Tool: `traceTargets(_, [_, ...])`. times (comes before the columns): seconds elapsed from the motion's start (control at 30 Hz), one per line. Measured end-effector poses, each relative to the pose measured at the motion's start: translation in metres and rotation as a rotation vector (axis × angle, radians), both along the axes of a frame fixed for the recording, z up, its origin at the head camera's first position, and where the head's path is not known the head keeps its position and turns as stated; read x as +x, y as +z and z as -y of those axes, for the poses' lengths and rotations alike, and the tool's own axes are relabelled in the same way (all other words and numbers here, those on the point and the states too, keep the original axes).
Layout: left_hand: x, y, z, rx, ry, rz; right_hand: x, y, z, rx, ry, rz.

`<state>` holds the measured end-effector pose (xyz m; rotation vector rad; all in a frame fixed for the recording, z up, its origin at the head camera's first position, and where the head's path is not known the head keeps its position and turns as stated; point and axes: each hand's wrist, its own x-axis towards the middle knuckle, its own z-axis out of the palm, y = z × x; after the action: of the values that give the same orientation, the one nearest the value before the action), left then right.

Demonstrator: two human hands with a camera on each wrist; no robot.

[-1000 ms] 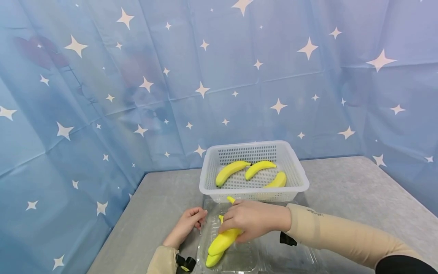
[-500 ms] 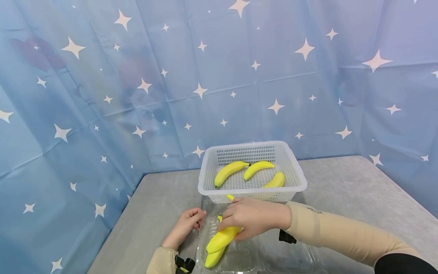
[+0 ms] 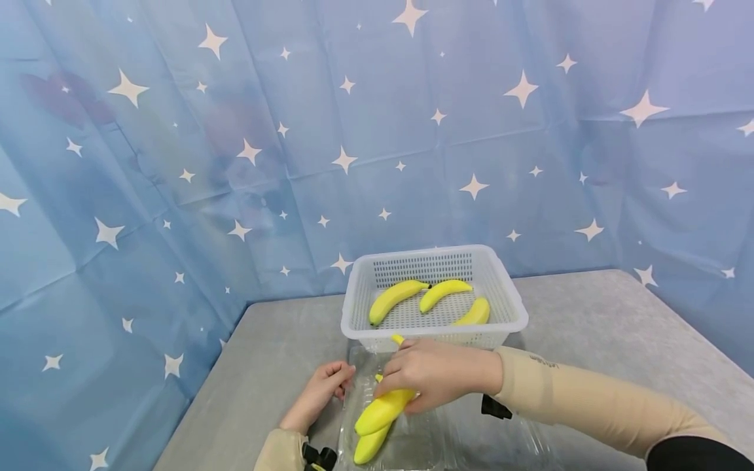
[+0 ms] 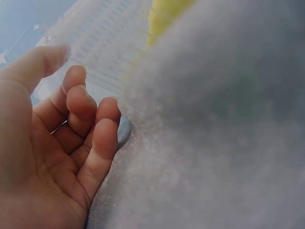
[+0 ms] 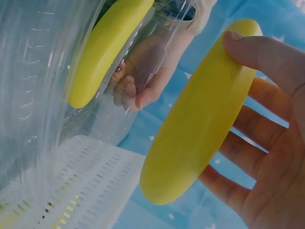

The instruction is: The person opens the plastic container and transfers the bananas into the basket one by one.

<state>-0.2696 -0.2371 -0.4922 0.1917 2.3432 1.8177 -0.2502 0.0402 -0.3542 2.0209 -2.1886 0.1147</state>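
My right hand [image 3: 432,373] grips a yellow banana [image 5: 200,114], its thumb on one side near the end and its fingers along the other. In the head view this banana slants over a clear plastic clamshell box [image 3: 418,451], overlapping a second banana [image 3: 370,450] that lies inside the box. My left hand [image 3: 321,392] is beside the left wall of the box. Its fingers are loosely bent and hold nothing, with the fingertips right at the plastic in the left wrist view, and its thumb stands apart from them.
Behind the box stands a white perforated basket [image 3: 347,314] with three bananas [image 3: 397,299] in it. The clamshell's clear lid [image 3: 495,445] lies spread to the right, under my right forearm. A blue star-patterned curtain [image 3: 377,131] hangs along the back and left of the grey table [image 3: 283,333].
The banana in my right hand has shifted slightly left, so more of the lower banana shows beneath it. My left hand stays at the box's side. The head view has tilted slightly.
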Motion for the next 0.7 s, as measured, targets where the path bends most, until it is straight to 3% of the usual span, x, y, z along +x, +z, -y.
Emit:
traceTargets(0.17, [0.0024, -0.0020, -0.0001, -0.007, 0.014, -0.004, 0.0015, 0.0002, -0.0001, -0.002, -0.008, 0.018])
traceTargets(0.47, [-0.0007, 0.0008, -0.0022, -0.013, 0.005, -0.031, 0.0007, 0.0025, 0.0001, -0.029, -0.017, -0.044])
traceTargets(0.7, [0.0003, -0.0015, -0.0001, -0.019, 0.010, -0.024, -0.0008, 0.0013, 0.0015, -0.020, -0.011, -0.017])
